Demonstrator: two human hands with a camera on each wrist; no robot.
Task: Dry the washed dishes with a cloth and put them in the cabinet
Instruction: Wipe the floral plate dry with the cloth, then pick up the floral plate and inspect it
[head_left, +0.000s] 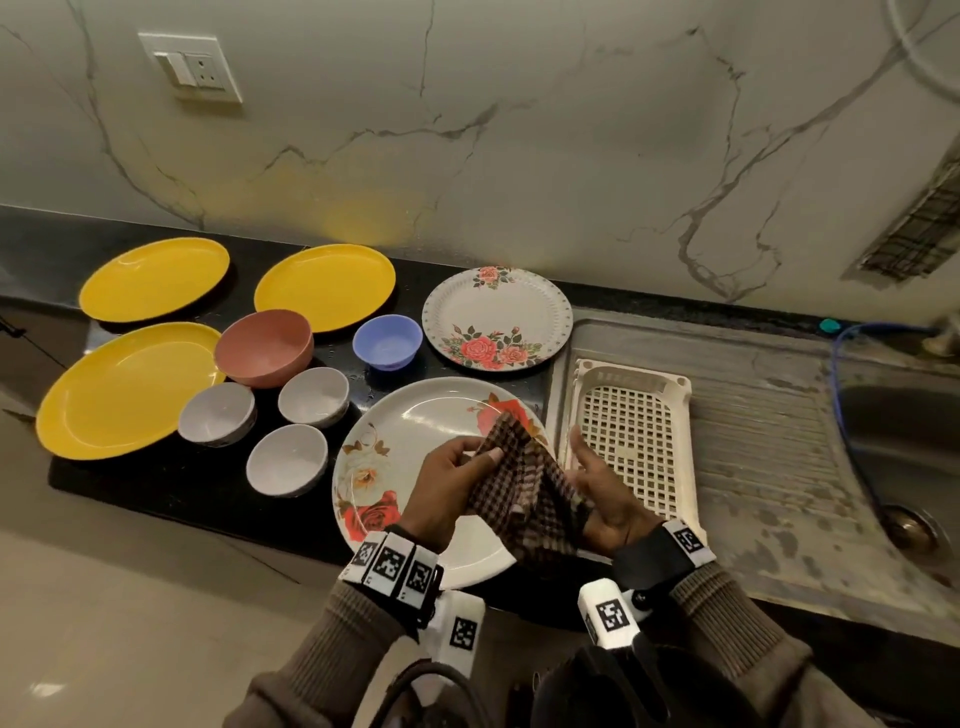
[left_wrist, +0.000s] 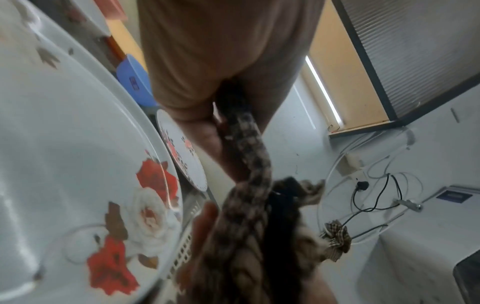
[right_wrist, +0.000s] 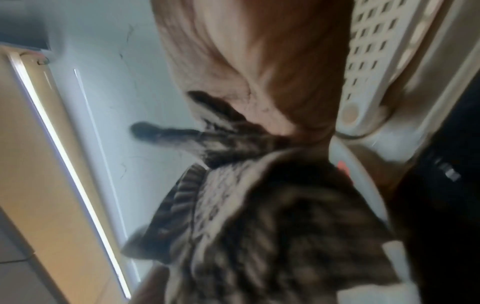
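Black counter (head_left: 156, 499) running under marble wall, dishes spread out. Left hand (head_left: 447, 488) and right hand (head_left: 605, 493) both pinching checked cloth (head_left: 524, 499), stretching it between them. Large floral plate (head_left: 410, 447) lying flat directly beneath cloth, slightly nearer left hand; cabinet not showing.

Black counter (head_left: 171, 493) under three yellow plates (head_left: 154, 278), a pink bowl (head_left: 264, 347), a blue bowl (head_left: 387, 342), three grey bowls (head_left: 287, 459) and two floral plates (head_left: 497, 318). Steel drainboard (head_left: 769, 426) just right, bearing a cream plastic tray (head_left: 631, 436).
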